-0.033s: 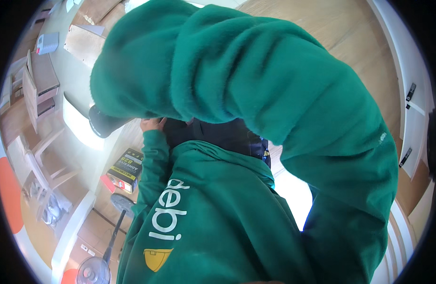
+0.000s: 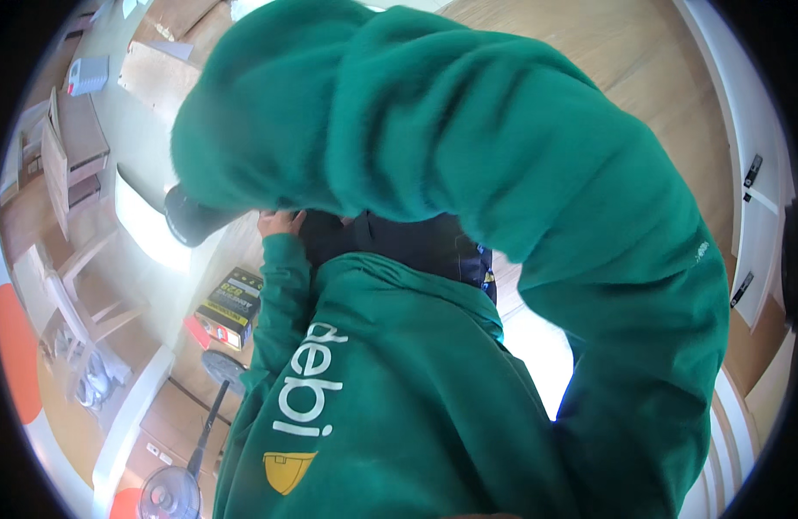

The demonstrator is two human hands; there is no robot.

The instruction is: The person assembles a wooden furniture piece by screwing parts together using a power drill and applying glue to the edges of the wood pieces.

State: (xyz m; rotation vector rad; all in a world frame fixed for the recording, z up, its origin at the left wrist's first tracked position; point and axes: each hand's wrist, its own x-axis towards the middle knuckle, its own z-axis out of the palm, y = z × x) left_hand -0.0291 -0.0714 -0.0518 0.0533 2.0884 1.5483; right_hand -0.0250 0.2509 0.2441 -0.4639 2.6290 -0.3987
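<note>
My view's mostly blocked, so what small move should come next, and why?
Perhaps lower the green right sleeve slightly: it arches across the view and the right hand is out of sight, while the left hand shows only partly, beside dark fabric.

Fisheye sits on the wearer's head, I note, aimed steeply down the body (image 2: 434,381). Green sleeve (image 2: 520,164) very near, arching across upper frame; left hand (image 2: 280,223) farther off, left of centre.
</note>
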